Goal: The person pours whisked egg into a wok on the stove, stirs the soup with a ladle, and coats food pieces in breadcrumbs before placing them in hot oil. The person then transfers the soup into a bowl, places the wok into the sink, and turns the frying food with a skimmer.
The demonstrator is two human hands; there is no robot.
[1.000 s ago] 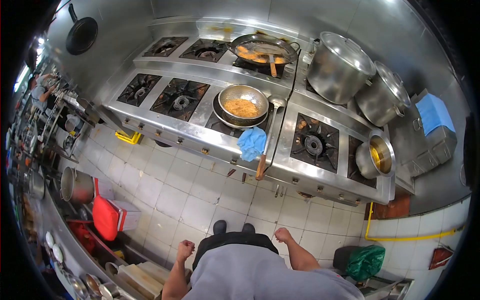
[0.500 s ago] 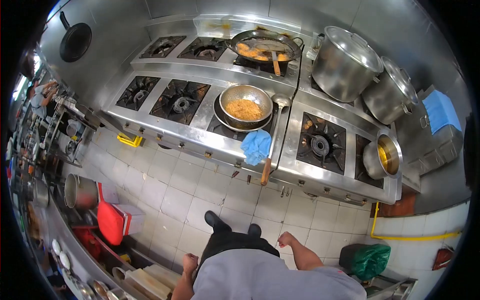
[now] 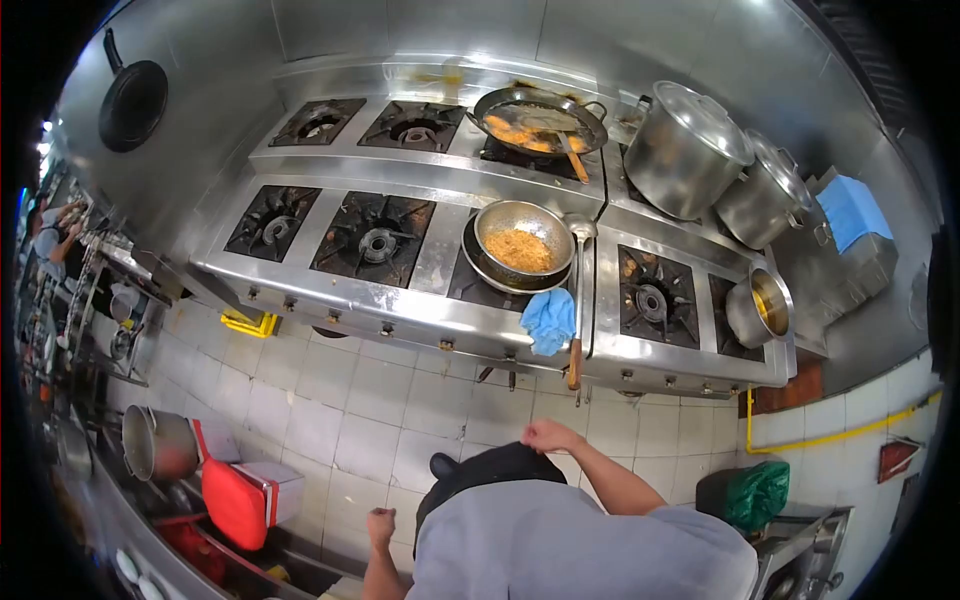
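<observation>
My left hand [image 3: 381,524] hangs low beside my body over the tiled floor. Its fingers are curled in, and nothing shows in it. My right hand [image 3: 550,436], also loosely closed with nothing visible inside, is in front of my waist, short of the stove edge. Ahead on the stove, a perforated metal colander [image 3: 524,213] holds golden fried bits [image 3: 517,251] and rests over a dark pan [image 3: 483,259]. A ladle [image 3: 577,290] with a wooden handle lies to its right. A blue cloth [image 3: 549,321] drapes over the front edge. Neither hand touches these.
Behind, a wok [image 3: 488,103] holds orange pieces in oil and a wooden-handled spatula [image 3: 574,158]. Two lidded stockpots [image 3: 684,150] stand right, near a pot of yellow oil [image 3: 745,312]. A red-lidded bin [image 3: 236,504] is at left; a green bag [image 3: 758,495] sits low right.
My right hand has moved up and inward, nearer the stove front. My left hand stays low at my side. The whole view has shifted, and my body has turned slightly.
</observation>
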